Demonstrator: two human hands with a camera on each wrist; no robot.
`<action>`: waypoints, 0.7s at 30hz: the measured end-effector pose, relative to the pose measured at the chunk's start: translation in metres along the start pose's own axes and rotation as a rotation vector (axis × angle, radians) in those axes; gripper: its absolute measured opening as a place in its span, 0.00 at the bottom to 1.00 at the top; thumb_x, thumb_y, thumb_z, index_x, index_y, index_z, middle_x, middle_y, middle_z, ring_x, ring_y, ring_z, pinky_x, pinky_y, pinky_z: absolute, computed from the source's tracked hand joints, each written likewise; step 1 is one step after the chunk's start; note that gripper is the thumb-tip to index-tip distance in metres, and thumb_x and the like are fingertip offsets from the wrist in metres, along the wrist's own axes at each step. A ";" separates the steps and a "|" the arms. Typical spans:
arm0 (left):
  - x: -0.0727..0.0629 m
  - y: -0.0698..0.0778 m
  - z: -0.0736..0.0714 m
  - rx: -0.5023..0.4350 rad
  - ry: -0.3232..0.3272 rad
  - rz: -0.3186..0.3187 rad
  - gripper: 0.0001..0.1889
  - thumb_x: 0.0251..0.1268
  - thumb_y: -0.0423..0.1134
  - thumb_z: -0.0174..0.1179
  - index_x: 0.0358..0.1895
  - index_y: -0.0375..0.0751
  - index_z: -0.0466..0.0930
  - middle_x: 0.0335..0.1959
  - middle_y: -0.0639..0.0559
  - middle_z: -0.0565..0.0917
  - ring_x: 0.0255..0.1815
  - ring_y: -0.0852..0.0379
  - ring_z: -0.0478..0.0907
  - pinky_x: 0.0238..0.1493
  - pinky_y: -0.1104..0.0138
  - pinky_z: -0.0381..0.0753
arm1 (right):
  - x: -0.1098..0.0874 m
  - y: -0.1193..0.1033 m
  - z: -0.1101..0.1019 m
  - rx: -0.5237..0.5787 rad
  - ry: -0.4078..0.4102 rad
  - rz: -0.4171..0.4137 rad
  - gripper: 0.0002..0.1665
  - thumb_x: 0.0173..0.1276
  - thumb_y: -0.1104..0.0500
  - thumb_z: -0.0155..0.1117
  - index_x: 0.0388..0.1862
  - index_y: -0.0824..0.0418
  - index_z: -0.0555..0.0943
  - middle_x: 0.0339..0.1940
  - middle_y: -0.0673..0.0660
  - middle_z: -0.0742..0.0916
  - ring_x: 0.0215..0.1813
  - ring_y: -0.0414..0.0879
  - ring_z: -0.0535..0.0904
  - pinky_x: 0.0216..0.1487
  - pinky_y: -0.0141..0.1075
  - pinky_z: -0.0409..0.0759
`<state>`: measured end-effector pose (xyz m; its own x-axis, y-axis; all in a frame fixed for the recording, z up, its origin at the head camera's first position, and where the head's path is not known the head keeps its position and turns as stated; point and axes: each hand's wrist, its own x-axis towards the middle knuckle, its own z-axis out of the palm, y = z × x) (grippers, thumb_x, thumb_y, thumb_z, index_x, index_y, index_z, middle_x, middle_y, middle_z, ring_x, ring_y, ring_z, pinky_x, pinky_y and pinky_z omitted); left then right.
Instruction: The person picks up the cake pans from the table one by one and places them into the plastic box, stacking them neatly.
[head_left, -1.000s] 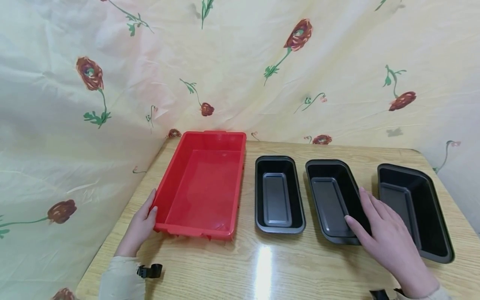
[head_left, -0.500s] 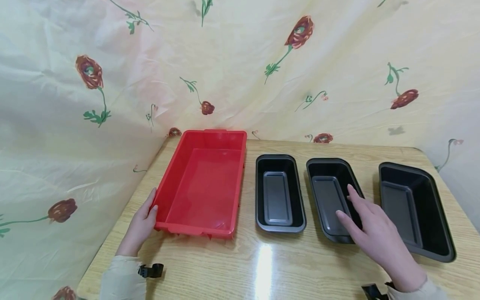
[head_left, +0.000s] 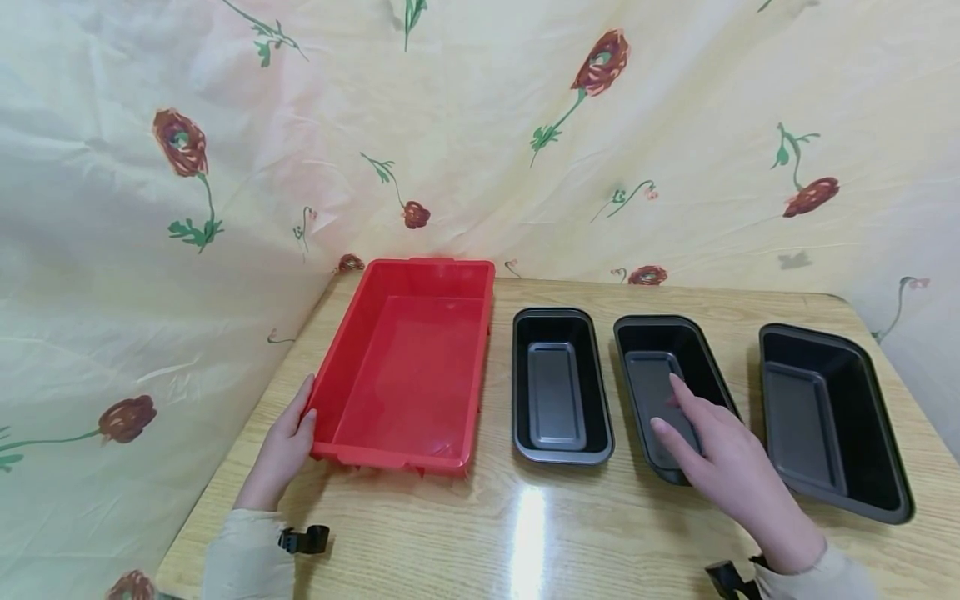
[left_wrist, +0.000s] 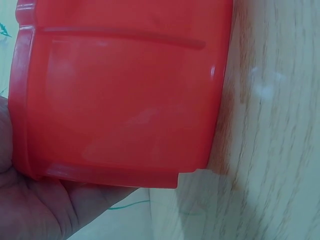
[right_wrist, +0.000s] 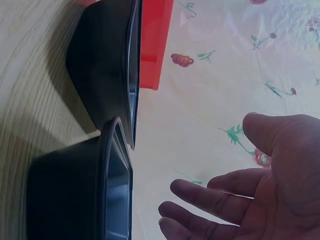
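Observation:
A shallow red plastic tray (head_left: 405, 375) stands at the left of the table. My left hand (head_left: 281, 446) grips its near left corner, with the thumb at the rim; in the left wrist view the hand (left_wrist: 45, 205) wraps the corner from outside. Three black loaf pans stand in a row to the right: the left loaf pan (head_left: 557, 392), the middle loaf pan (head_left: 652, 383) and the right loaf pan (head_left: 806, 417). Over the middle pan my right hand (head_left: 731, 467) hovers with fingers spread, holding nothing. Its near right part is hidden behind that hand.
The wooden table (head_left: 420, 533) ends at a flowered cloth (head_left: 480, 150) hung behind it and along the left. A light reflection shines on the wood in front of the left pan. Black straps are on both wrists.
My right hand has left the right side of the middle loaf pan and shifted leftward over it. The left hand stays at the tray's corner. The pans and tray keep their places.

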<state>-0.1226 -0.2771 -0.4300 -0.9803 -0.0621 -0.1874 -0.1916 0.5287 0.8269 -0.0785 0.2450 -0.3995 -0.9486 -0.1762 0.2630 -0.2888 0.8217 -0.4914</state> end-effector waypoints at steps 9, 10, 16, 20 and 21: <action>0.000 0.000 -0.001 -0.011 0.001 0.010 0.32 0.79 0.32 0.39 0.80 0.50 0.40 0.78 0.39 0.49 0.73 0.35 0.53 0.67 0.44 0.63 | 0.004 -0.008 0.009 -0.001 -0.059 0.005 0.37 0.73 0.51 0.59 0.71 0.74 0.64 0.50 0.65 0.84 0.50 0.62 0.79 0.45 0.59 0.76; -0.001 0.001 -0.001 -0.012 0.000 0.010 0.32 0.79 0.32 0.39 0.80 0.50 0.40 0.78 0.39 0.48 0.73 0.35 0.53 0.67 0.44 0.63 | 0.005 -0.009 0.010 -0.002 -0.065 0.005 0.37 0.73 0.51 0.59 0.71 0.74 0.64 0.50 0.64 0.84 0.49 0.61 0.79 0.44 0.58 0.76; 0.001 -0.002 -0.001 -0.013 0.000 0.014 0.32 0.79 0.33 0.39 0.80 0.52 0.39 0.78 0.39 0.49 0.73 0.34 0.54 0.66 0.44 0.64 | 0.007 -0.013 0.016 -0.016 -0.071 -0.015 0.36 0.73 0.51 0.59 0.69 0.74 0.67 0.47 0.62 0.86 0.46 0.57 0.80 0.42 0.55 0.78; 0.003 -0.003 0.000 -0.021 -0.001 0.016 0.32 0.79 0.34 0.39 0.80 0.54 0.39 0.78 0.40 0.48 0.73 0.34 0.54 0.65 0.44 0.66 | 0.008 -0.015 0.021 -0.028 -0.060 -0.032 0.35 0.72 0.51 0.61 0.67 0.74 0.69 0.44 0.57 0.86 0.42 0.52 0.79 0.37 0.48 0.77; 0.003 -0.004 0.000 -0.026 -0.002 0.016 0.32 0.79 0.34 0.39 0.80 0.54 0.39 0.78 0.40 0.48 0.73 0.35 0.54 0.65 0.44 0.66 | 0.009 -0.015 0.022 -0.032 -0.061 -0.033 0.34 0.72 0.51 0.61 0.67 0.74 0.69 0.42 0.56 0.86 0.40 0.51 0.78 0.35 0.46 0.76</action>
<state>-0.1247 -0.2793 -0.4333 -0.9832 -0.0521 -0.1747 -0.1767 0.5076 0.8432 -0.0853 0.2193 -0.4079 -0.9451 -0.2349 0.2272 -0.3165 0.8317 -0.4562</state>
